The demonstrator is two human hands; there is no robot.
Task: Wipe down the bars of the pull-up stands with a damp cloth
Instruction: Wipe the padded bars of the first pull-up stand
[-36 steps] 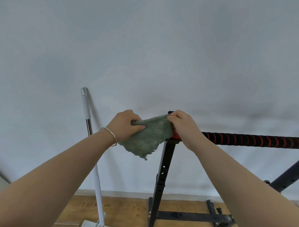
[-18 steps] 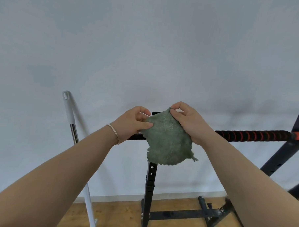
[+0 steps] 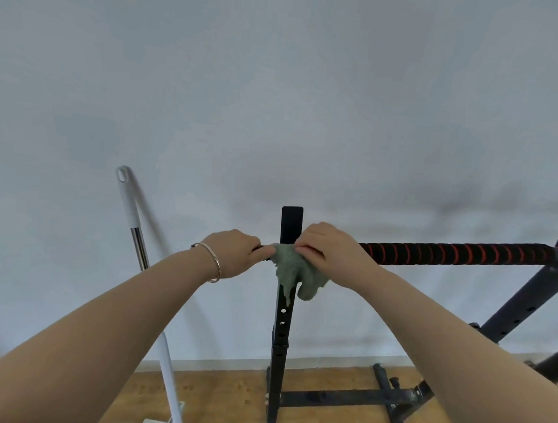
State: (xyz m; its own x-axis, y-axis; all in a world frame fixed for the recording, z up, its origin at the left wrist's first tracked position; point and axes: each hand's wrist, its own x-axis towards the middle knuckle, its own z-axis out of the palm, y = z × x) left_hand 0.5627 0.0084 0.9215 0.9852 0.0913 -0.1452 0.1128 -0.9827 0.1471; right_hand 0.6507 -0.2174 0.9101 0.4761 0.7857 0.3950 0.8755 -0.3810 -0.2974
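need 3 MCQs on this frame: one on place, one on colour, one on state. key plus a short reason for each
1. Where does the mop handle stand?
A) left of the black upright post
B) right of it
C) not in view

2. What colour is the cloth?
A) white
B) green
C) red

3. The cloth is:
A) dropped, out of both hands
B) hung on the mop handle
C) held by both hands at the bar

Key:
1 A: the handle rises left of the post.
2 B: it is a dull green.
3 C: the left hand and right hand both hold it where the bar meets the post.
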